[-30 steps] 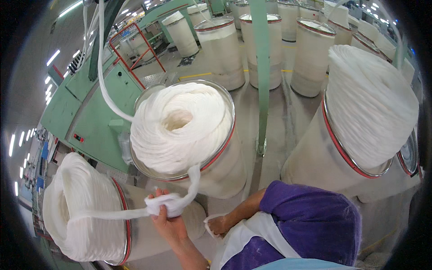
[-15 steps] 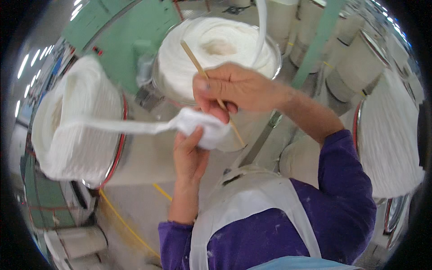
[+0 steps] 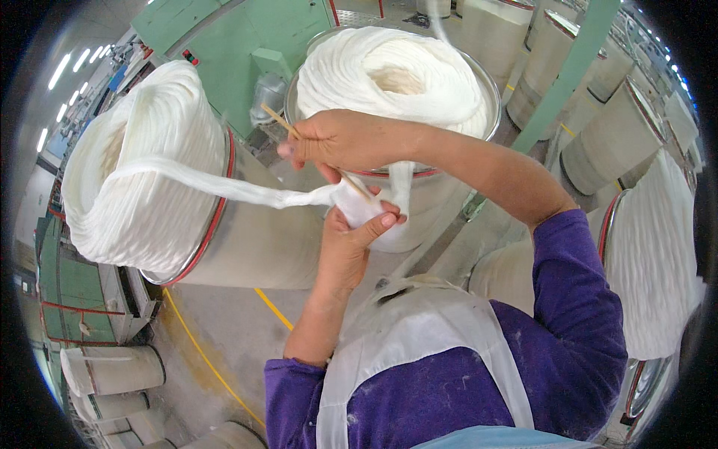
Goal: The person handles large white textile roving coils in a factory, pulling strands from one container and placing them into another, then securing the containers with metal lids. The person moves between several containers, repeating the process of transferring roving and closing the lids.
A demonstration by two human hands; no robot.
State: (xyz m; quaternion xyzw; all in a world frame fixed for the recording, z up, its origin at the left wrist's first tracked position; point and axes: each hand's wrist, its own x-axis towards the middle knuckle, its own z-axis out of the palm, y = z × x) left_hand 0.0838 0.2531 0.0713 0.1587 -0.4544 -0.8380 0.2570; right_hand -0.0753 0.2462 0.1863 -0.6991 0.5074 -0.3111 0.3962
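Note:
My left hand (image 3: pixel 351 243) is closed around the bunched ends of two white fibre slivers (image 3: pixel 359 206). One sliver strand (image 3: pixel 224 187) runs left to the heaped white coil in the left can (image 3: pixel 134 165). The other strand drops from the coil in the middle can (image 3: pixel 396 75). My right hand (image 3: pixel 336 138) sits just above the left one and pinches a thin wooden stick (image 3: pixel 310 150) that slants down into the bunched fibre.
A green machine (image 3: pixel 217 37) stands behind the cans. A green post (image 3: pixel 576 67) rises at the right, with more tall cans (image 3: pixel 621 135) beyond it. Another full can (image 3: pixel 658 262) is at the far right. Yellow floor lines (image 3: pixel 209 359) and small cans (image 3: pixel 112 370) lie lower left.
My view has swung and closed in on the hands. One second ago only my left hand held the sliver; my right hand has since come up over it with the stick.

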